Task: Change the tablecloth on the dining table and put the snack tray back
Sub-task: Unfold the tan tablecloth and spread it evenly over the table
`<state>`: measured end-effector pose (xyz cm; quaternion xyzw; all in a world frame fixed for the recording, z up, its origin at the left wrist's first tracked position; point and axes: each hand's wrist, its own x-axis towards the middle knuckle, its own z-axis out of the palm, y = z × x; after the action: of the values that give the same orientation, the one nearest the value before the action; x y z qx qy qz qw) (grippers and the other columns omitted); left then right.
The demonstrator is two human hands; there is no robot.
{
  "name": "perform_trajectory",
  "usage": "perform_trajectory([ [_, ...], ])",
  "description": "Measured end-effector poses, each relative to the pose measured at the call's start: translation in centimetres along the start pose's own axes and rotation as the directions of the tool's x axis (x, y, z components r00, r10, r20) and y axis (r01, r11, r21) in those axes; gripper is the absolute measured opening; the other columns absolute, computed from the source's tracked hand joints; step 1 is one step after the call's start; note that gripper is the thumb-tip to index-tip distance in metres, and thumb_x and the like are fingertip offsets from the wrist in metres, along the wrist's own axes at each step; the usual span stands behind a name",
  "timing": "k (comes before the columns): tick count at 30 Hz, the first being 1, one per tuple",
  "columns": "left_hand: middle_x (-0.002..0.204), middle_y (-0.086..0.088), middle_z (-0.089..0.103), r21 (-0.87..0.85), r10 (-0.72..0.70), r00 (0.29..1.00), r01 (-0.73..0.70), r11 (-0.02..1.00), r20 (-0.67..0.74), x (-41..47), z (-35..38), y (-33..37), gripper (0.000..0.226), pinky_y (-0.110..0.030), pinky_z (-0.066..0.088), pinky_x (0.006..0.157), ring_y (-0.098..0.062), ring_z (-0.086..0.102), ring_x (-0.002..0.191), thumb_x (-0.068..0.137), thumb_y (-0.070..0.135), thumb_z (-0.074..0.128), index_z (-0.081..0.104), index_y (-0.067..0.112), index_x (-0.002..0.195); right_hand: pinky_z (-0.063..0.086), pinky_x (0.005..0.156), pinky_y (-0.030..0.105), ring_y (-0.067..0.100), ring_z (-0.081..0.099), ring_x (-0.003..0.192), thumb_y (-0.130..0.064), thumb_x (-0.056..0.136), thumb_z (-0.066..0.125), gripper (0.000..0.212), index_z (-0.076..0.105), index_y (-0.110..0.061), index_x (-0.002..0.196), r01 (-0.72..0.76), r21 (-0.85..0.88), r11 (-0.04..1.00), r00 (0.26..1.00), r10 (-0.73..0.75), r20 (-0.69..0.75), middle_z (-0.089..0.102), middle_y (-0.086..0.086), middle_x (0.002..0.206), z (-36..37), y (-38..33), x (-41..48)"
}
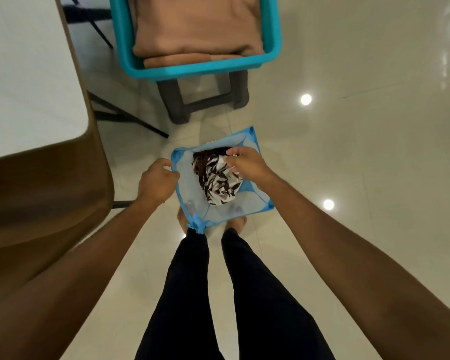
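Your left hand (157, 181) pinches the left rim of the blue mesh hamper (186, 189) standing on the floor just before your feet. Your right hand (246, 162), fingers curled closed, grips the crumpled brown-and-white patterned tablecloth (218, 184) inside the hamper. Beyond the hamper, a folded tan cloth (195, 29) lies in a teal basket (273, 35) (raised on a grey stool (174, 102)); the table (24, 74) lies left of the hamper.

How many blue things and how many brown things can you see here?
Blue: 2, the mesh hamper and the plastic basket.
Brown: 2, the folded cloth in the basket and the patterned cloth in the hamper.
Total: 4
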<state>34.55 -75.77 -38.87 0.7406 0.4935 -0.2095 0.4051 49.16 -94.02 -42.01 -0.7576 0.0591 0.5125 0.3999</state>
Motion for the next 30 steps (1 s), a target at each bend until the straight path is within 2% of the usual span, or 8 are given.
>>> perform_trajectory([
  [6,0.098,0.003,0.066,0.075,0.338,0.934,-0.347,0.935,0.115,-3.6,-3.9,6.6,0.020,-0.035,0.054,0.083,-0.023,0.067,0.090,0.093,0.018,0.064,0.063,0.029,0.110,0.055,0.096,0.047,0.022,0.071,0.095,-0.042,0.077,0.071,0.021,0.068,-0.032,0.095,0.125,0.005,0.992,0.990,-0.124,-0.067,0.074,0.003,0.105,-3.0,-4.0,-4.2],
  [12,0.119,-0.002,0.066,0.271,0.527,0.848,-0.520,0.810,0.049,-4.0,-9.6,13.1,0.032,-0.027,0.046,0.087,-0.018,0.062,0.105,0.094,0.021,0.065,0.063,0.016,0.125,0.052,0.080,0.036,0.020,0.065,0.083,-0.028,0.089,0.071,0.025,0.068,-0.022,0.113,0.259,-0.152,0.954,0.959,-0.273,-0.082,0.064,-0.004,0.078,-5.2,-11.6,-5.6],
  [15,0.116,-0.004,0.064,0.237,0.541,0.840,-0.515,0.824,-0.053,-1.5,-12.1,15.8,0.036,-0.023,0.043,0.082,-0.017,0.060,0.104,0.093,0.017,0.065,0.060,0.012,0.128,0.050,0.084,0.032,0.016,0.064,0.093,-0.030,0.087,0.074,0.039,0.065,-0.022,0.124,0.320,-0.279,0.905,0.929,-0.357,-0.093,0.065,-0.006,0.093,-5.9,-15.2,-3.9],
  [17,0.114,-0.004,0.061,0.194,0.504,0.856,-0.479,0.856,-0.110,1.7,-12.7,17.0,0.041,-0.019,0.045,0.074,-0.015,0.060,0.097,0.090,0.020,0.066,0.057,0.014,0.129,0.049,0.089,0.033,0.017,0.063,0.103,-0.029,0.086,0.074,0.043,0.064,-0.021,0.127,0.369,-0.410,0.834,0.890,-0.443,-0.102,0.066,-0.001,0.109,-6.0,-17.3,-1.9],
  [20,0.133,-0.012,0.047,0.210,0.324,0.930,-0.286,0.935,-0.172,6.9,-12.4,18.7,0.076,-0.039,0.051,0.089,-0.030,0.053,0.115,0.083,0.043,0.068,0.036,0.018,0.146,0.048,0.095,0.039,0.028,0.058,0.117,-0.028,0.085,0.071,0.045,0.062,-0.018,0.128,0.400,-0.631,0.665,0.823,-0.564,-0.072,0.064,0.007,0.126,-5.9,-20.2,2.4],
  [22,0.152,-0.017,0.028,0.266,0.191,0.968,-0.144,0.953,-0.162,9.0,-11.6,19.7,0.100,-0.052,0.039,0.108,-0.036,0.035,0.136,0.078,0.055,0.072,0.018,0.021,0.155,0.048,0.097,0.044,0.034,0.055,0.120,-0.037,0.084,0.066,0.050,0.060,-0.021,0.131,0.332,-0.716,0.614,0.832,-0.548,-0.085,0.059,0.010,0.131,-5.9,-21.7,4.8],
  [25,0.164,-0.020,-0.007,0.352,0.072,0.994,-0.037,0.935,-0.086,10.6,-11.5,21.3,0.126,-0.054,0.013,0.122,-0.036,-0.002,0.152,0.074,0.055,0.080,-0.006,0.017,0.158,0.049,0.099,0.051,0.038,0.052,0.126,-0.054,0.079,0.065,0.064,0.053,-0.028,0.136,0.167,-0.766,0.621,0.888,-0.432,-0.157,0.053,0.011,0.141,-6.9,-23.3,7.4],
  [30,0.162,-0.023,-0.020,0.348,-0.131,0.991,0.134,0.928,-0.032,12.4,-12.0,21.5,0.142,-0.057,0.008,0.122,-0.043,-0.009,0.151,0.068,0.037,0.090,-0.019,0.015,0.156,0.049,0.102,0.053,0.044,0.049,0.131,-0.057,0.075,0.074,0.102,0.016,-0.035,0.155,0.109,-0.818,0.565,0.947,-0.308,-0.087,0.026,0.012,0.162,-9.3,-22.7,9.0],
])
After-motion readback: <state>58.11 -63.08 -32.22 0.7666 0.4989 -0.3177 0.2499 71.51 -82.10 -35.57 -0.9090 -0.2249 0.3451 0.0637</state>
